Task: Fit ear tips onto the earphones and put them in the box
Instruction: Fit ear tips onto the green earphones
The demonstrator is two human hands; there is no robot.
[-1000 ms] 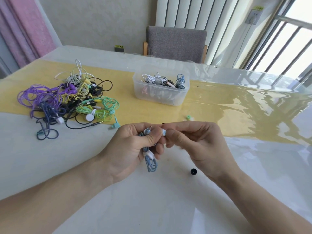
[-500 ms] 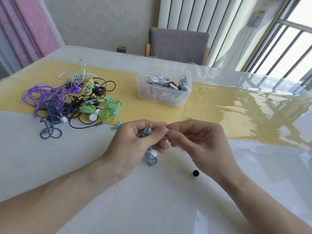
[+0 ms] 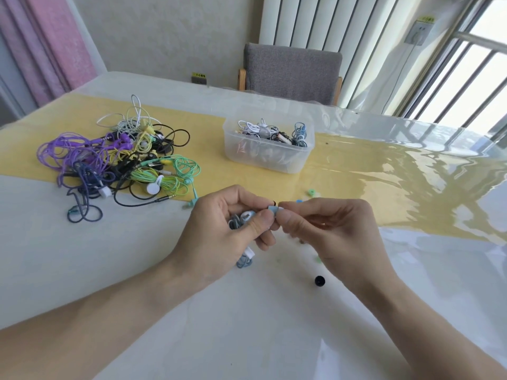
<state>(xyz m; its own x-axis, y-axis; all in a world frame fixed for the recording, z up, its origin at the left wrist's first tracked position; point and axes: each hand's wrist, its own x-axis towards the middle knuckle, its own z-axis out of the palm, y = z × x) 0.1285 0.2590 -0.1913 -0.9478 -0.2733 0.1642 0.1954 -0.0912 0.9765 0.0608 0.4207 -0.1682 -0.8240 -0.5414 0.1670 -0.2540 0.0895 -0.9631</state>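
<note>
My left hand (image 3: 219, 231) grips a coiled blue-grey earphone (image 3: 245, 263), its cable bundle hanging below my palm. Thumb and forefinger hold its earbud (image 3: 272, 210) up between both hands. My right hand (image 3: 329, 234) pinches a small pale ear tip against that earbud; the tip is mostly hidden by my fingertips. A clear plastic box (image 3: 267, 157) with several coiled earphones stands beyond my hands. Loose ear tips lie on the table: a black one (image 3: 320, 280), a green one (image 3: 312, 192) and a blue one (image 3: 299, 201).
A tangled pile of purple, green, yellow, black and white earphones (image 3: 120, 160) lies at the left on the yellow table runner (image 3: 356, 171). A grey chair (image 3: 292, 71) stands behind the table. The table has a glossy transparent cover.
The hands have stayed together, working the tip at the earbud. The left thumb has shifted and the blue earbud now shows between the fingertips.
</note>
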